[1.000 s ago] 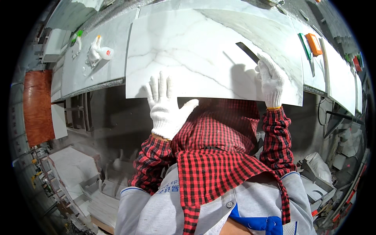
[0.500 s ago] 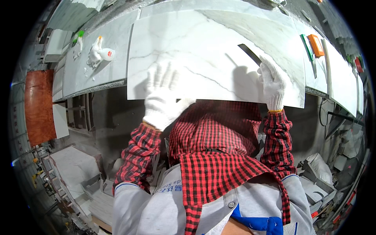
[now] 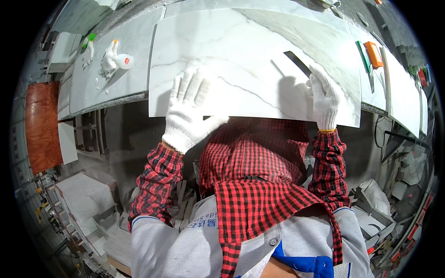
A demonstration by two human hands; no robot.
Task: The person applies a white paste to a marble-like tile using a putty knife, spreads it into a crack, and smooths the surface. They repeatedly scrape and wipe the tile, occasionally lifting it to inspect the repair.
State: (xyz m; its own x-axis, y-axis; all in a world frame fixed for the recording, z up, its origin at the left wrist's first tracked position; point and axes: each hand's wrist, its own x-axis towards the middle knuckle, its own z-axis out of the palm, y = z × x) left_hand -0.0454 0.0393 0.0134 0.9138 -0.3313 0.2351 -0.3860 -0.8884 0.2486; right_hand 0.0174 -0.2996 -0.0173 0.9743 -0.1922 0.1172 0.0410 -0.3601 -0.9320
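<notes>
A white marble slab point(image 3: 222, 55) with grey veins lies in front of me, its near edge jutting over the bench. My left hand point(image 3: 185, 104), in a white knit glove, is over the slab's near left part with fingers stretched and thumb out along the edge. Whether the palm presses on the stone I cannot tell. At the slab's near right, my gloved right hand point(image 3: 323, 99) is closed around one end of a dark, narrow, flat blade point(image 3: 296, 63). The blade points up and left above the surface, with its shadow beside it; its held end is hidden in the glove.
On the bench point(image 3: 134, 51) at left are a white bottle point(image 3: 124, 61), a crumpled white glove or cloth point(image 3: 109, 60) and a green-topped item point(image 3: 90, 41). An orange box point(image 3: 373, 54) and a green-handled tool point(image 3: 364, 56) lie at right. A reddish-brown board point(image 3: 42, 127) stands far left.
My left hand has shifted slightly left and nearer to me, still spread. The right hand keeps hold of the blade and has barely moved.
</notes>
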